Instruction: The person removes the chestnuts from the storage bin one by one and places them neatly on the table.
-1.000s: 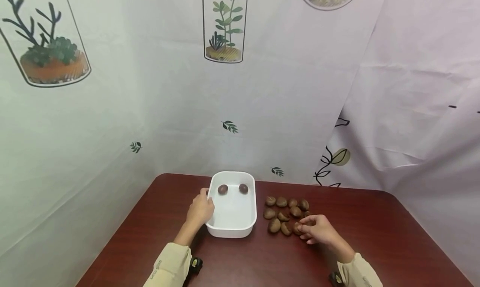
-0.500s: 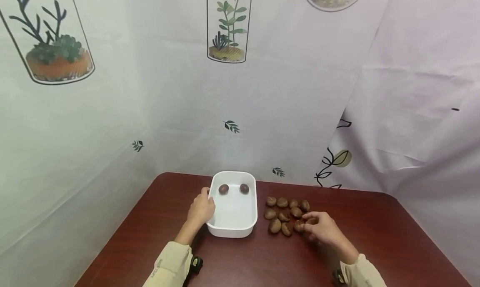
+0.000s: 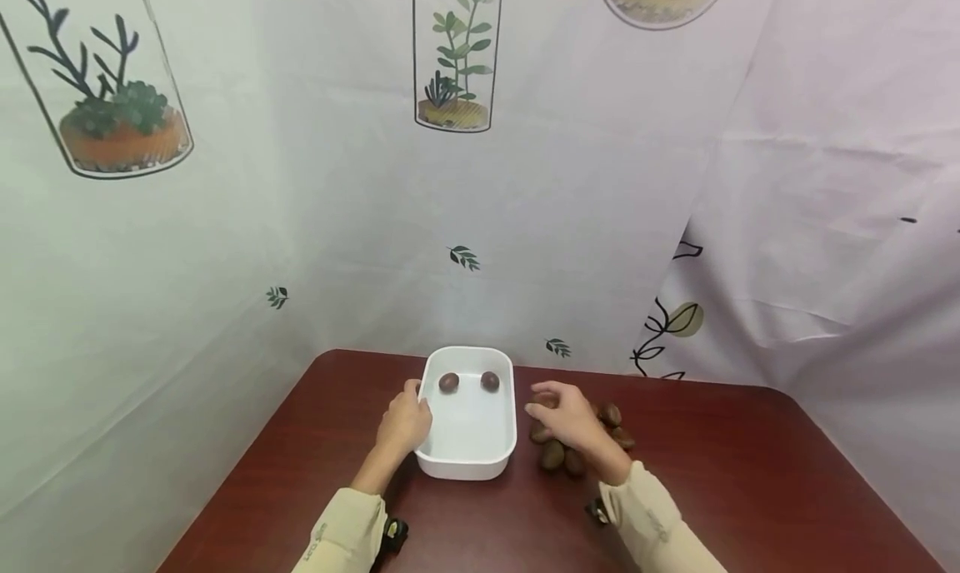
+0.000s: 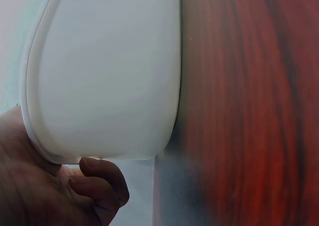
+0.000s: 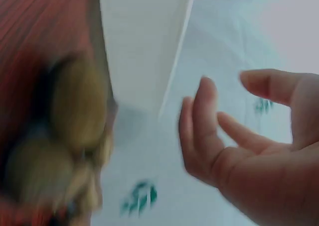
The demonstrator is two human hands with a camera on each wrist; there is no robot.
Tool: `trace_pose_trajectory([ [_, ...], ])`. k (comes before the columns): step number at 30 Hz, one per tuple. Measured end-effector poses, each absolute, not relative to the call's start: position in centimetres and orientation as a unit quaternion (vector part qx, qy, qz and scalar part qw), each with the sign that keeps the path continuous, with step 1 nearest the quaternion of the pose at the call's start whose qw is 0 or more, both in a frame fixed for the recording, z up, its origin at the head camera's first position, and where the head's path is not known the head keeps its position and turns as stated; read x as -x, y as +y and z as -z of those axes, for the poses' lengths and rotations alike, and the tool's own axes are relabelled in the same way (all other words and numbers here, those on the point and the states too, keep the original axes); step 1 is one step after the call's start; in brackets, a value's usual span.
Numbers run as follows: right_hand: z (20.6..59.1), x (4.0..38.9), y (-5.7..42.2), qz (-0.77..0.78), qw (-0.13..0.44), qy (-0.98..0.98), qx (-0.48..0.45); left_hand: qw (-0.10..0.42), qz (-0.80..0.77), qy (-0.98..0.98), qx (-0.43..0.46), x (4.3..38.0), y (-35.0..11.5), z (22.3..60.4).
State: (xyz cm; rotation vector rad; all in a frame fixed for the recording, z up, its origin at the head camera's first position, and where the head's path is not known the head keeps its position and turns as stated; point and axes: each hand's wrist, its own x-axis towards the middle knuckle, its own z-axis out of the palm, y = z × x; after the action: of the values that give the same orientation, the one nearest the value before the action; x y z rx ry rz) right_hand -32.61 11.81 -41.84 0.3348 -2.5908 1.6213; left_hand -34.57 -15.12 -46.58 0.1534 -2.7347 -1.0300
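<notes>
My left hand (image 3: 405, 419) grips the left rim of a white rectangular tray (image 3: 467, 435); in the left wrist view its fingers (image 4: 102, 181) curl under the rim. Two dark brown chestnuts (image 3: 448, 382) lie apart in the tray's far half. To the right of the tray, several brown chestnuts (image 3: 552, 455) sit grouped on the table. Above their left part hovers my right hand (image 3: 573, 419), hiding some of them. The right wrist view shows its thumb and fingers (image 5: 204, 111) loosely bent and spread, with nothing between them.
The dark red wooden table (image 3: 480, 523) reaches back to a white printed cloth (image 3: 360, 223) hanging behind and at the sides. Between the tray's right wall and the chestnuts is a narrow strip of table.
My right hand has moved left and away from me, from the right side of the chestnuts to above their left part. My left hand keeps its hold on the tray.
</notes>
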Motion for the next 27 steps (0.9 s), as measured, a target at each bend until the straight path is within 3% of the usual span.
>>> trace_pose_trajectory([
  [11,43.0,36.0,4.7,-0.594,-0.020,-0.795,-0.118,0.121,0.350,-0.928,-0.047,34.7,-15.0,46.9],
  [27,44.5,39.3,1.4,-0.477,0.040,-0.878,-0.012,0.125,0.345,-0.929,-0.045,34.7,-14.9,46.8],
])
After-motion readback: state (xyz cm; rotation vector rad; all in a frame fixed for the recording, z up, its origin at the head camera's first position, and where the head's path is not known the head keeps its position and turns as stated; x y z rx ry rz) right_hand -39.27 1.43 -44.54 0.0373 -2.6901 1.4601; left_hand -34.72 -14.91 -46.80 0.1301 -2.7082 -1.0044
